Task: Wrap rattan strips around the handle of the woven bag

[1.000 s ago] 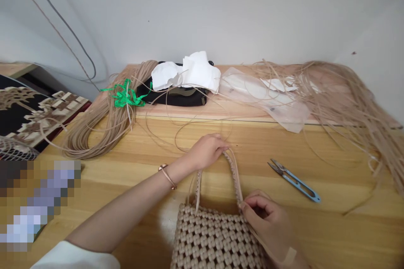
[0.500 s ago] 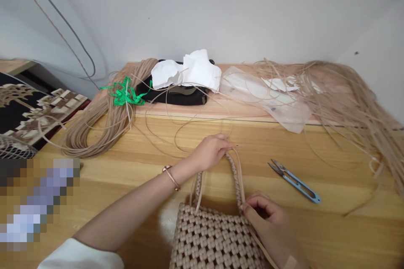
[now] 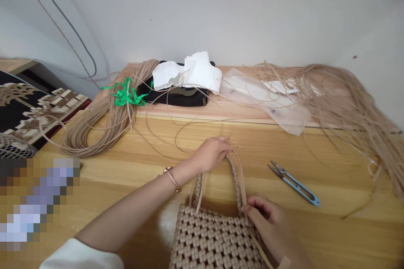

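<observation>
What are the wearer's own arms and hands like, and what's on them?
Both hands are ungloved. The left hand has a slim copper-coloured bracelet at its wrist and a white sleeve further up. Near the right hand's wrist is a pale strip, perhaps a plaster.

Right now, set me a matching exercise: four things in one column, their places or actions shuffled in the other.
1. left hand
2. snips
3. right hand
4. ribbon

A. pinches a strand where the handle meets the bag
B. lies against the cord bundle
C. grips the handle's top
D. lies on the table

Pairs: 1-C, 2-D, 3-A, 4-B
</observation>
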The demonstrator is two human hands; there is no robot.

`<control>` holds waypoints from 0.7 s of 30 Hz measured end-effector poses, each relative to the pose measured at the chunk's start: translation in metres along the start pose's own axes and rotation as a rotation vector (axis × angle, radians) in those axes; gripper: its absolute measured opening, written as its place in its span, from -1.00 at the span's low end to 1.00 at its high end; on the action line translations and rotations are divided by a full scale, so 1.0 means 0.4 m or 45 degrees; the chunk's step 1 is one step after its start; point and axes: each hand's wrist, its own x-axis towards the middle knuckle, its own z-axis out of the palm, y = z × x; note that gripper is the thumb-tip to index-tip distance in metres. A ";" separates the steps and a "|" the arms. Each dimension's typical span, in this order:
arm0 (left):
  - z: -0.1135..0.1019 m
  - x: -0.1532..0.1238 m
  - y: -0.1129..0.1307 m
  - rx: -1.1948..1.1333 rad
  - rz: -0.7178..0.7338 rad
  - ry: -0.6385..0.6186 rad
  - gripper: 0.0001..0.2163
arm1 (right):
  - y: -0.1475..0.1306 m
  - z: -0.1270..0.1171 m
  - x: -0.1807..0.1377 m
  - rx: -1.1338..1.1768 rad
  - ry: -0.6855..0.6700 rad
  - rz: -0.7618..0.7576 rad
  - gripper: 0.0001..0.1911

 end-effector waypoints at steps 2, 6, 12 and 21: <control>0.000 0.000 -0.001 0.004 0.002 -0.003 -0.77 | -0.008 -0.008 0.002 -0.030 -0.038 -0.003 -0.74; -0.003 -0.001 0.000 0.008 -0.004 -0.005 -0.76 | -0.044 -0.038 0.026 -0.136 -0.181 -0.010 -0.65; -0.006 0.001 0.003 0.012 -0.010 -0.001 -0.76 | -0.124 -0.082 0.144 -0.402 -0.075 -0.202 -0.56; 0.000 -0.003 0.002 0.019 -0.043 -0.004 -0.74 | -0.196 -0.076 0.252 -0.625 -0.206 -0.323 -0.66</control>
